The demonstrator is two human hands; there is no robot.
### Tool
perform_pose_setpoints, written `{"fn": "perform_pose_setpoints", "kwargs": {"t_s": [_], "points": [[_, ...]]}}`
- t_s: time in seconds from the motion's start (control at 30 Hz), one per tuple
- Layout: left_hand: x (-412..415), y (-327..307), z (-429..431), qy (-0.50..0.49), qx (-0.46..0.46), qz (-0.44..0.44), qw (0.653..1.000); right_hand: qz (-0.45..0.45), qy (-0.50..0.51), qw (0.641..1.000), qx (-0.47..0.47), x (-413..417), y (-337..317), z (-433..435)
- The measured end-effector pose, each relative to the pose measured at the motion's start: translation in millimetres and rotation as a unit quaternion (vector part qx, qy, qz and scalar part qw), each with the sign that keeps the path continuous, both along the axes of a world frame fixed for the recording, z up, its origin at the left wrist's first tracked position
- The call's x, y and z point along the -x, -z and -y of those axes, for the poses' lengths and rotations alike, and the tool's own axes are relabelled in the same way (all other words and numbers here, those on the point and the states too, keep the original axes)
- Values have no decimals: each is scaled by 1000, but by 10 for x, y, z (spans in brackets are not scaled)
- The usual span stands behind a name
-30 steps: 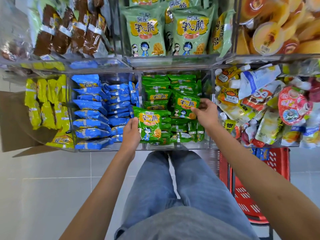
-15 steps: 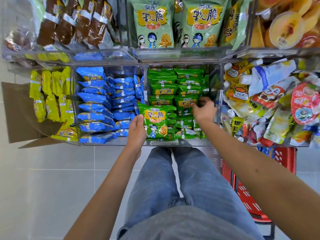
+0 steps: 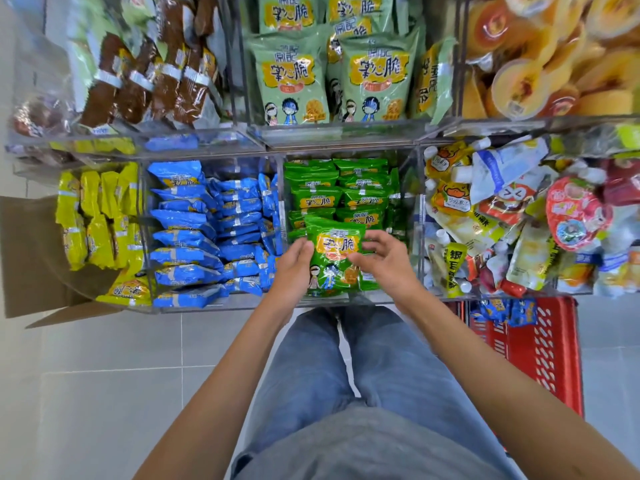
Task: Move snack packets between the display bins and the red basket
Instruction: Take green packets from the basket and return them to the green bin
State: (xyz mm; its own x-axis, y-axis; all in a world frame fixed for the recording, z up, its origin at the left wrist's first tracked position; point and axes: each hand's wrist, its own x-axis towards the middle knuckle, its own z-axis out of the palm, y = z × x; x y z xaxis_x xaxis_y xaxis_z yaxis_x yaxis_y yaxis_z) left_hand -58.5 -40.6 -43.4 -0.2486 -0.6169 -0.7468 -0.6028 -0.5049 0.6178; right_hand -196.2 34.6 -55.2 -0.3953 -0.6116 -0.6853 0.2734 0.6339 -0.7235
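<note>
Photographer: Since a second ago the right hand [image 3: 384, 261] has come back from deeper in the bin to the glossy green snack packet [image 3: 334, 261]. That packet now stands upright and central instead of leaning at the left.

Desk: Who has hold of it?

Photographer: Both hands. The left hand [image 3: 294, 268] grips the left edge. The right hand has its thumb on the printed front and its fingers curled at the right edge. The packet sits between them at the near end of the clear acrylic bin [image 3: 282, 202], over rows of matching green packets.

Desk: How will it handle?

Photographer: Probably light and puffed with air, and the crisp contents could crush. The film looks slick. It is best taken by the side seams with a gentle pinch, not squeezed across the middle.

Desk: And the red plastic basket [image 3: 540, 358]?

Photographer: It is on the floor to the right, nearer than the shelf and well apart from the packet. Some small blue packets [image 3: 509, 310] show at its far end.
</note>
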Motion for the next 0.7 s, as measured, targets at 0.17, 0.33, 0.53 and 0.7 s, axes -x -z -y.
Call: {"fn": "perform_pose_setpoints", "kwargs": {"t_s": [0.17,0.33,0.53,0.7], "points": [[119,-45,68,109,48,-29,993,4,-21,1000,17,236,-55,7],[122,145,70,245,222,46,943,-89,12,996,-16,395,-10,2],[1,487,49,482,271,213,805,-129,4,990,-55,454,63,14],[-45,588,-2,496,289,223,788,-177,-17,983,-49,590,88,-15]]}}
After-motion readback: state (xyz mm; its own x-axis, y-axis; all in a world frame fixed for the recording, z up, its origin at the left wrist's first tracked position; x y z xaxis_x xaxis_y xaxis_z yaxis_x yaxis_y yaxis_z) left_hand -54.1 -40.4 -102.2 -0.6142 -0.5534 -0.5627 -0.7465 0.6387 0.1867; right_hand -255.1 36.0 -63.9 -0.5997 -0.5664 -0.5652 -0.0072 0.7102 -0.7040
